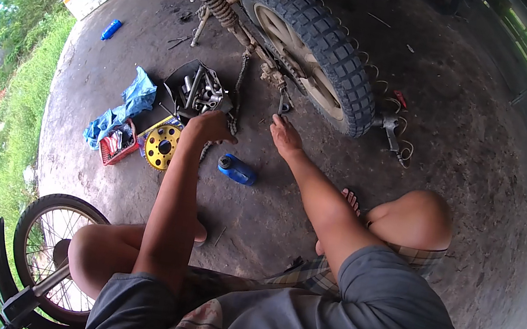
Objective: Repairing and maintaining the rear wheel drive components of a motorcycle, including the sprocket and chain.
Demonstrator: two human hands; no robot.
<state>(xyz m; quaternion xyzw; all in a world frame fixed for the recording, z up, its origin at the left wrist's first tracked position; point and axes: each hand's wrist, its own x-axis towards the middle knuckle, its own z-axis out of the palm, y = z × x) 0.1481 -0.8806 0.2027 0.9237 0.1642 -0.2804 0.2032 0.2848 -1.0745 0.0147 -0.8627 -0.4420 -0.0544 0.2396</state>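
My left hand [209, 127] is over the near edge of a dark tray [173, 81] heaped with metal sockets and wrenches [201, 89]. Its fingers look apart, with nothing visible in them; some are hidden from above. A drive chain [241, 82] hangs from the motorcycle and passes beside this hand. My right hand [288, 137] is closed around the near end of a slim metal tool [281, 104], below the rear axle area of the motorcycle. The wheel with its knobby tyre [327, 44] stands just beyond it. A gold sprocket [161, 146] lies left of my left forearm.
A blue bottle with a dark cap [237, 169] lies between my forearms. A red basket [118, 147] and blue cloth [130, 102] are at left; another blue bottle [111, 29] lies farther off. Right of the tyre are a red-handled item [400, 100] and metal part [389, 131]. A spoked wheel [51, 241] stands near-left.
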